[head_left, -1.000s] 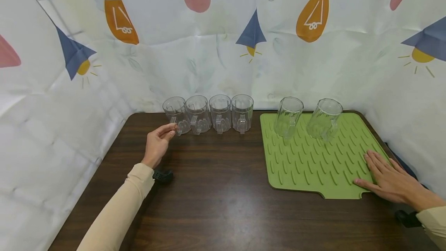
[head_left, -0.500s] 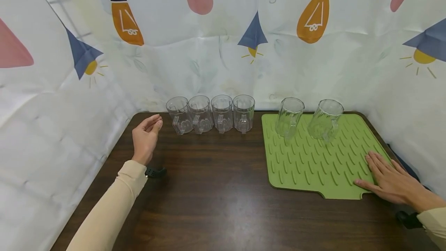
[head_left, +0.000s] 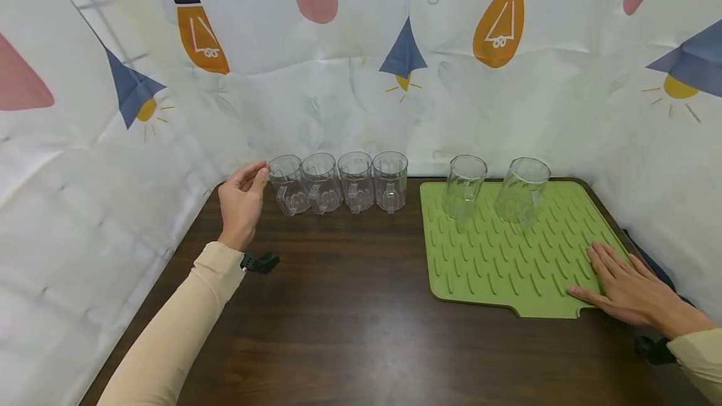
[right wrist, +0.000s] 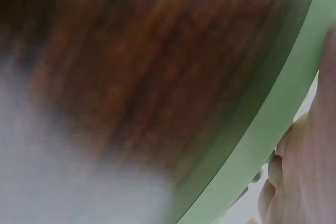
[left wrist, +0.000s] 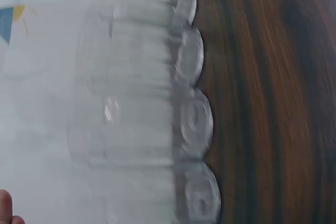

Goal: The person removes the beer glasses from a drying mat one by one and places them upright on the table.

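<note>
My left hand (head_left: pixel 242 202) is beside the rim of the leftmost clear glass mug (head_left: pixel 291 187), its fingers loosely bent with thumb and fingertips close together. Whether they touch the rim I cannot tell. That mug stands at the left end of a row of several clear mugs (head_left: pixel 356 183), handles toward me. Only fingertips (left wrist: pixel 5 207) enter the left wrist view, at its lower left corner. My right hand (head_left: pixel 637 290) lies flat with spread fingers on the right edge of a green ridged mat (head_left: pixel 479 274); the right wrist view shows its fingers (right wrist: pixel 310 182) along the mat's rim.
Two more clear mugs, one on the left (head_left: pixel 465 187) and one on the right (head_left: pixel 523 190), stand on the back of the mat. A dark wooden table (head_left: pixel 338 331) lies under everything. A white patterned cloth (head_left: pixel 338 99) hangs behind and at both sides.
My left hand first drew back leftward from the leftmost mug's handle, then rose and came back right to beside its rim. The right hand stays on the mat.
</note>
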The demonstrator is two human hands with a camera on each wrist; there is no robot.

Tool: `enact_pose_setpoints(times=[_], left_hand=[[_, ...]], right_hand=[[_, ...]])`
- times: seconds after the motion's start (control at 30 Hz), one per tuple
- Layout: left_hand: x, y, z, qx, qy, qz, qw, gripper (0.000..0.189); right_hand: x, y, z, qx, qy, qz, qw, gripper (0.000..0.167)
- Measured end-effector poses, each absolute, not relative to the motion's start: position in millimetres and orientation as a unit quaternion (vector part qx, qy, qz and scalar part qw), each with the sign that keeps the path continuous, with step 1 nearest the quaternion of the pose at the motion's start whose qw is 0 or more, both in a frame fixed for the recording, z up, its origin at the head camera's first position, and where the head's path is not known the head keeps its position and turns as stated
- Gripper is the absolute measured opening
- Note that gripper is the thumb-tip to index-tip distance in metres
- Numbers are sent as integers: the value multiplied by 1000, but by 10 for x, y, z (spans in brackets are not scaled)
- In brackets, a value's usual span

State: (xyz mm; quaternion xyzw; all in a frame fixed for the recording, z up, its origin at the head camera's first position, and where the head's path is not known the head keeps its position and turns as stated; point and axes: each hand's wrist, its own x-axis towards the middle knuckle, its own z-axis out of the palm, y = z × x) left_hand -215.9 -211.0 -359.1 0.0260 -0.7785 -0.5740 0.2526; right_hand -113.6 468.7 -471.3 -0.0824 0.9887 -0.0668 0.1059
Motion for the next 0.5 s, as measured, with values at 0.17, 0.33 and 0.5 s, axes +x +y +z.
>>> enact_pose_setpoints(times=[0.17, 0.33, 0.5], left_hand=[[-2158, -1846, -3486, -21, -773, -586, 243, 39], [-2156, -1548, -3407, -73, -774, -589, 220, 37], [-2126, -1228, -3319, -115, -776, -589, 196, 38]], right_hand=[[-1142, 4687, -4693, -85, 988, -68, 105, 112], [-1124, 4681, -4685, -83, 988, -73, 109, 113], [-1114, 4686, -4665, -91, 987, -76, 110, 110]])
